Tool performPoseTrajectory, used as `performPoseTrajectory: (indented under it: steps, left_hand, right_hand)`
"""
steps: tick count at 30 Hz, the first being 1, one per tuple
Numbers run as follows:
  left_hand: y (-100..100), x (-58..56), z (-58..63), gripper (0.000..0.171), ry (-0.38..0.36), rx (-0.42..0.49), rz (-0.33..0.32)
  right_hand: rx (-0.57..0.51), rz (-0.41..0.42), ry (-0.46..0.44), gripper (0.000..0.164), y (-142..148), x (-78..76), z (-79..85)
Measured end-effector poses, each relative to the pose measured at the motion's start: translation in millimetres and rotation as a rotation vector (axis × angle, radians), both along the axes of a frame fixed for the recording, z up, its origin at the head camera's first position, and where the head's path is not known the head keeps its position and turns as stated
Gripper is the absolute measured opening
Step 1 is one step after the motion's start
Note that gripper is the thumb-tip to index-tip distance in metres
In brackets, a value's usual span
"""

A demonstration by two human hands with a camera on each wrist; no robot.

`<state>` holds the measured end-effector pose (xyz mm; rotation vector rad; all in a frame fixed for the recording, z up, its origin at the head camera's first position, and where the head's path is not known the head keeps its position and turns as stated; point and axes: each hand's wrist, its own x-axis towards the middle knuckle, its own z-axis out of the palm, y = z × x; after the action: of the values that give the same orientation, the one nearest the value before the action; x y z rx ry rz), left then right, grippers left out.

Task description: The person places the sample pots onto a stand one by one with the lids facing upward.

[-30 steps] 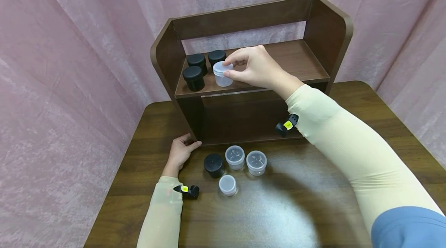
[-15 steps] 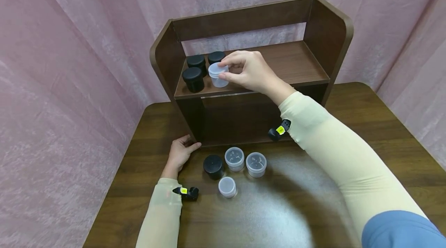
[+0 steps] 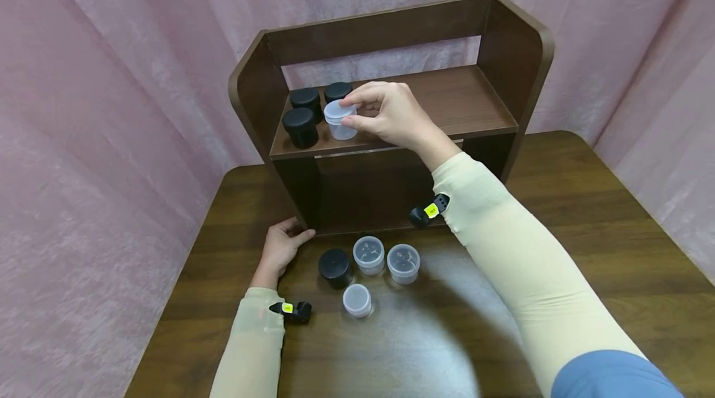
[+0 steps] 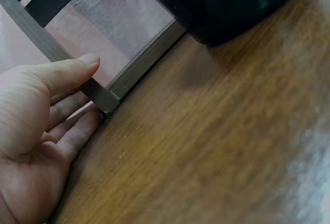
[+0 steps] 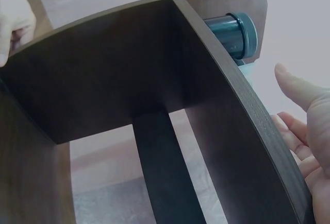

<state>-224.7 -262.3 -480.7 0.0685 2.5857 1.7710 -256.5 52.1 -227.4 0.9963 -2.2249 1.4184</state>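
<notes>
My right hand (image 3: pixel 393 115) pinches a small clear plastic jar (image 3: pixel 342 130) with a frosted lid, thumb and fingertips at the lid's side. The jar is upright at the front of the upper shelf board, right of a black jar (image 3: pixel 301 136). Two more black jars (image 3: pixel 305 100) stand behind. The right wrist view shows a black jar (image 5: pixel 227 34) past the board's edge; the held jar is mostly hidden there. At the table, my left hand (image 3: pixel 279 246) grips the lower front corner of the brown wooden shelf (image 3: pixel 373 190), its thumb on one face of the side panel (image 4: pixel 56 54).
On the wooden table (image 3: pixel 408 348) before the shelf stand a black jar (image 3: pixel 335 267), two wide clear jars (image 3: pixel 368 255) and a small clear jar (image 3: pixel 357 300). The shelf's raised right side panel (image 3: pixel 516 56) bounds the upper board. Pink curtain (image 3: pixel 139 75) hangs behind.
The right hand has moved the clear jar slightly left, closer to the front black jar. The left hand keeps its grip on the shelf corner. The head view has shifted a little.
</notes>
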Motion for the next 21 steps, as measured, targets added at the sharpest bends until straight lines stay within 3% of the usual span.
performPoseTrajectory:
  steps: [21]
  left_hand:
    - [-5.0,2.8,2.6,0.052,0.016,-0.032,0.039]
  right_hand:
    - [-0.025,0.052,-0.029,0.030,-5.7,-1.1,0.0]
